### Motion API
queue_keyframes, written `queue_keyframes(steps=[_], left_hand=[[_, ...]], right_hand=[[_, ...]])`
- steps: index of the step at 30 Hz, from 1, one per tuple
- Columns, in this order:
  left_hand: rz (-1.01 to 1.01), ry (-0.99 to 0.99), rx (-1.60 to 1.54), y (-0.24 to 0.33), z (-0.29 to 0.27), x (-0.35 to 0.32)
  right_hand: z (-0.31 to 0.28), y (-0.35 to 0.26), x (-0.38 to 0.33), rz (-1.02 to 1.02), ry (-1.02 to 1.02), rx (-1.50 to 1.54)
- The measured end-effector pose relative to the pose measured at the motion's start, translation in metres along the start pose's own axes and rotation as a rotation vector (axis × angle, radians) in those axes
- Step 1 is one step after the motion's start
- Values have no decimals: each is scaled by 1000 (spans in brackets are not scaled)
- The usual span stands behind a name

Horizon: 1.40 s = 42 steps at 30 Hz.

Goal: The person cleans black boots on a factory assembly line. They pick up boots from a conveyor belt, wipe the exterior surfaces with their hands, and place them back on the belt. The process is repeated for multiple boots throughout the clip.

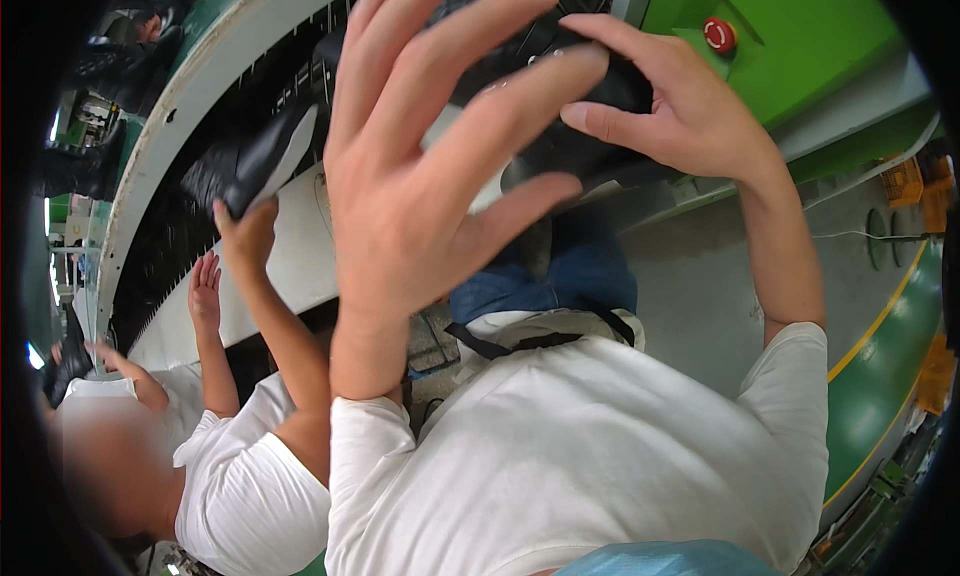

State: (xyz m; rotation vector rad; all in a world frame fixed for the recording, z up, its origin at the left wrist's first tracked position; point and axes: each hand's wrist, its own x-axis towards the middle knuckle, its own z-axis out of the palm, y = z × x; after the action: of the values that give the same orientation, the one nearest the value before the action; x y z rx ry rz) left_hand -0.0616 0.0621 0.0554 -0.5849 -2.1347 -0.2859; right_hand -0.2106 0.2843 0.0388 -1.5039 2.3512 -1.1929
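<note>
My left hand is raised close in the upper middle of the view. Its fingers are stretched and spread, and nothing shows in its grasp. Behind it, and partly covered by it, is a black leather shoe with small shiny points on it. My right hand curves around this shoe from the right, thumb on the near side and fingers on the far side. The left hand's fingertips overlap the shoe in the view; whether they touch it I cannot tell.
A green machine with a red push button stands at the upper right. A curved, pale-rimmed rack or conveyor runs along the left. Beside me, a co-worker in a white shirt holds another black shoe. Orange crates lie far right.
</note>
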Motion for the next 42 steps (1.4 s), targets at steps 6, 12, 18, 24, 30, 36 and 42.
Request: queue_keyframes(steps=[6, 12, 18, 24, 30, 36, 42], left_hand=[[-52, -536, 219, -19, 8, 46], [-153, -596, 221, -25, 4, 48], [-181, -620, 222, 8, 19, 61], [-234, -622, 201, 31, 30, 65], [-251, -519, 117, 34, 34, 55], [-266, -520, 99, 30, 36, 56], [-260, -540, 120, 29, 37, 57]], right_hand=[[6, 22, -3, -277, 92, 47], [39, 70, -51, -156, 744, 558], [101, 92, -43, 8, 780, 844], [94, 85, -27, -64, 748, 827], [95, 85, -22, -140, 744, 888], [95, 86, -16, -127, 765, 868], [96, 81, -16, -75, 771, 955]])
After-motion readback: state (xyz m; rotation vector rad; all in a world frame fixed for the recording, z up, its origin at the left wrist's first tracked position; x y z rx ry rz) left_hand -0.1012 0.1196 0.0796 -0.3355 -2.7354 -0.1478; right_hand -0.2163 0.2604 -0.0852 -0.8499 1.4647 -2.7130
